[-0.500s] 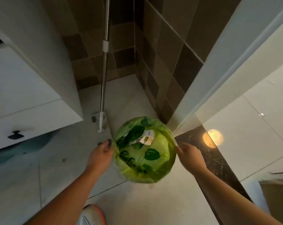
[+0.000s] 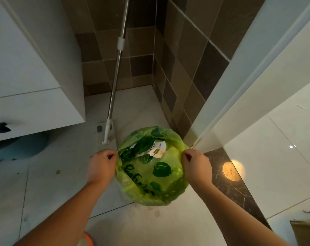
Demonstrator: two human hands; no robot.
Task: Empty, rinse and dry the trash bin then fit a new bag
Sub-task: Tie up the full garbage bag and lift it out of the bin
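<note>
The green bag [image 2: 151, 167] lining the bin is pinched at its rim on both sides: left edge gripped by the left hand [image 2: 101, 166], fingers curled tight on the plastic, right edge gripped likewise by the right hand [image 2: 197, 167]. Crumpled paper [image 2: 157, 150] is seen inside the bag. A mop pole [image 2: 116, 73] is leaned just behind the bag, a white cabinet [image 2: 26, 82] further left of it.

Mop pole [image 2: 116, 71] beside white cabinet [image 2: 26, 86]
</note>
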